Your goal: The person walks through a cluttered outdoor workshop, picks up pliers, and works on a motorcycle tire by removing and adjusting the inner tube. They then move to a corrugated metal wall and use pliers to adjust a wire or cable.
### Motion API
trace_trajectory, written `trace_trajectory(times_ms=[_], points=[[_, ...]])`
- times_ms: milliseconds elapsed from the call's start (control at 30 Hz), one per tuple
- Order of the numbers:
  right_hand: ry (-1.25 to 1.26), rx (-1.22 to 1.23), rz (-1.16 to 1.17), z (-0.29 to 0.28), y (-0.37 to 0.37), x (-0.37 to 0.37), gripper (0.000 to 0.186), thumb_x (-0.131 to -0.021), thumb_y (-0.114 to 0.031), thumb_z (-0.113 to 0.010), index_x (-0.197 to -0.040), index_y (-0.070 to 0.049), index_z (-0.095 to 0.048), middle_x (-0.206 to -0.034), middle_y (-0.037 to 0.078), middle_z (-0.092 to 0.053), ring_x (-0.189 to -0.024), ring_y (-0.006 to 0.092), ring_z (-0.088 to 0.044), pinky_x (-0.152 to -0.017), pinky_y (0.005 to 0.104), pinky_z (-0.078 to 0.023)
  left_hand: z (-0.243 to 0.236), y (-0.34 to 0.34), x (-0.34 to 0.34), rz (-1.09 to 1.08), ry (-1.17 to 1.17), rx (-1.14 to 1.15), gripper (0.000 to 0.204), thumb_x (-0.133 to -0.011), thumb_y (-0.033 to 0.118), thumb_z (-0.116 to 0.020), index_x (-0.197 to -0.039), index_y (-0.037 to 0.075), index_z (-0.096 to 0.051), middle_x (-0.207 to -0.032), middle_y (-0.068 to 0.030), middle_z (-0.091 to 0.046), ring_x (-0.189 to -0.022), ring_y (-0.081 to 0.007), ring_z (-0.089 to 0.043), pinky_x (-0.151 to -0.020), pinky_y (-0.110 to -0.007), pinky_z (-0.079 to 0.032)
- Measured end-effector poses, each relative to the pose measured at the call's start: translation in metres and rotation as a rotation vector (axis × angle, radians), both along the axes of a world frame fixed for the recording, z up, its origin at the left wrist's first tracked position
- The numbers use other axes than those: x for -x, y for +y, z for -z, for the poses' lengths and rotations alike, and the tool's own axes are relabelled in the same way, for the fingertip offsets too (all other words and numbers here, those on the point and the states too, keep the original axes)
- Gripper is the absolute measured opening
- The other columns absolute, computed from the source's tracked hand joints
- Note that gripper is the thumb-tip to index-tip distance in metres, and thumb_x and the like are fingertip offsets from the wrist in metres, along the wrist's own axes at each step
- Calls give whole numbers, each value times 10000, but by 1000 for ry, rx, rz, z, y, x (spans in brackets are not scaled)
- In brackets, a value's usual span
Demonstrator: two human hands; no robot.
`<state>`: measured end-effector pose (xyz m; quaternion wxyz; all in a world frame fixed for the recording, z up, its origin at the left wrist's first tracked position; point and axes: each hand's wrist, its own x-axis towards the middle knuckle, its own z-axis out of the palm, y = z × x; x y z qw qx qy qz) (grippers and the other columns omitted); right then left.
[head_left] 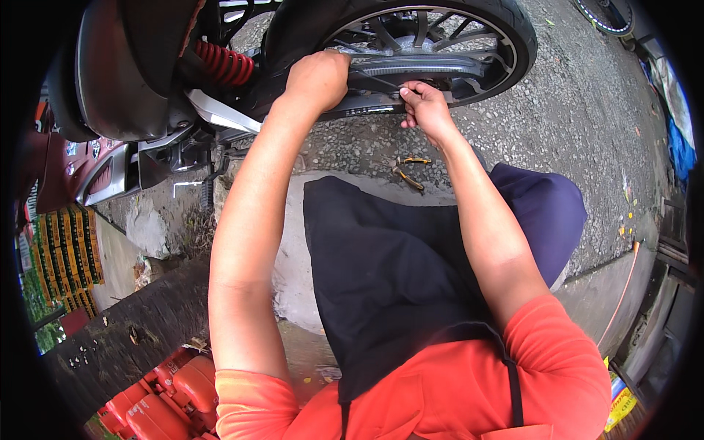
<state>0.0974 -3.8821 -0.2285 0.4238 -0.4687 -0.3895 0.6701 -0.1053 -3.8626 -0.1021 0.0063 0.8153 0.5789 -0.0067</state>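
Note:
A motorbike's rear wheel (517, 55) with dark spokes stands at the top, beside the long dark swingarm (367, 103). My left hand (319, 79) is closed at the chain guard (418, 67), back upward; its fingertips are hidden. To its right, my right hand (425, 110) pinches thumb and forefinger together at the swingarm's edge, the other fingers curled loosely. A thin dark line shows between the hands, but whether either holds it is too small to tell. Pliers (408, 174) with yellow and black handles lie open on the ground below my right hand.
The bike's red shock spring (224, 62) and silver bracket (220, 111) are left of my left hand. A dark apron (389, 257) covers my lap. Red gas cylinders (169, 396) stand at lower left, near a dark plank (132, 337). Another wheel (605, 15) shows at upper right.

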Motion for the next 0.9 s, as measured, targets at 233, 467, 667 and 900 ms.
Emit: trace_trajectory(times_ms=[233, 467, 667, 900], points=[[-27, 12, 12, -3, 1, 2, 153, -981, -139, -531, -1043, -3, -564, -589, -17, -434, -416, 83, -409, -451, 260, -458, 3, -45, -28, -158, -439, -431, 328, -828, 44, -536, -1146, 87, -600, -1022, -125, -660, -889, -344, -653, -755, -438, -523], [-47, 12, 10, -4, 1, 2, 152, -973, -137, -545, -1047, -6, -567, -593, -13, -453, -417, 80, -420, -429, 238, -439, 102, -116, -63, -346, -1137, 125, 330, -872, 83, -599, -1193, 41, -537, -836, -94, -651, -645, -206, -614, -556, -317, -485], [-27, 1, 31, -3, 3, 2, 143, -967, -134, -555, -1038, -11, -575, -593, -14, -463, -423, 80, -420, -401, 229, -378, 125, -82, -86, -626, -1873, 344, 433, -933, 138, -606, -1307, 0, -438, -796, -59, -631, -504, -64, -496, -442, -193, -372], [-29, -1, -7, 1, 2, 4, 146, -966, -130, -546, -1004, 5, -585, -601, 4, -478, -423, 96, -441, -421, 261, -442, 131, -51, -83, -769, -2059, 388, 299, -950, 157, -588, -1201, 17, -505, -771, -62, -607, -479, -79, -487, -413, -208, -348]])
